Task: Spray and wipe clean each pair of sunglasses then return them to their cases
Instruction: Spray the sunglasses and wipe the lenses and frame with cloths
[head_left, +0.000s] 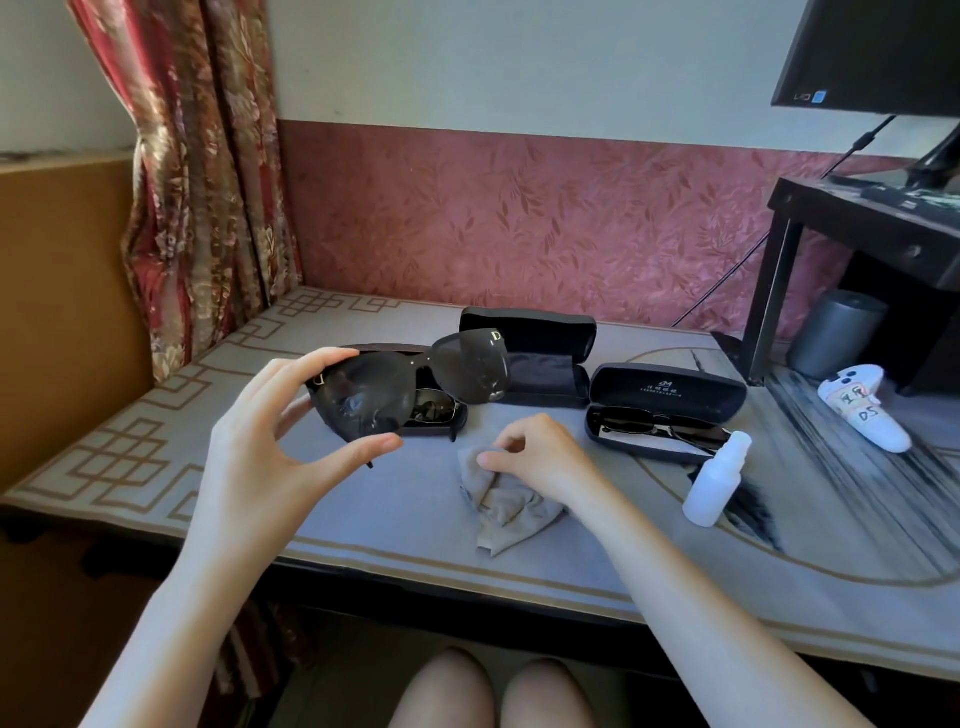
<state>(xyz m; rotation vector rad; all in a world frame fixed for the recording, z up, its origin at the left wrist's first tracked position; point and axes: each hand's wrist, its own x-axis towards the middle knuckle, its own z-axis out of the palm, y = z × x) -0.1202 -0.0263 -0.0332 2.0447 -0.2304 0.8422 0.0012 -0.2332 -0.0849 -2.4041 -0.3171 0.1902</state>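
I have the left hand (270, 415) left of centre, thumb below and fingers above, pinching the large black sunglasses (415, 384) by one lens end and holding them up off the desk (363, 499), lenses facing me. The right hand (540, 457) is down at centre with its fingers curled onto the grey cloth (511, 512), which lies crumpled on the desk, and it seems to be pinching the top fold. The spray bottle (714, 480) stands upright to the right, nobody touching it. I see pale smears on the lenses, but I cannot tell whether they are spray or reflections. By my reading, this pair is at the wipe step, with the cloth about to be brought up. Its likely home is the open centre case (540, 332) at the back, which holds only a dark liner. The left case (441, 427) sits partly hidden behind the held pair, with a metal-rimmed pair (434, 405) lying in it. The right case (670, 389), just behind the bottle, is open with a dark pair (660, 421) inside. Nothing shows whether those two pairs have been cleaned. All three lids are up, so I judge the job is early or mid-way: this pair still needs wiping and casing, and the cases still need closing.
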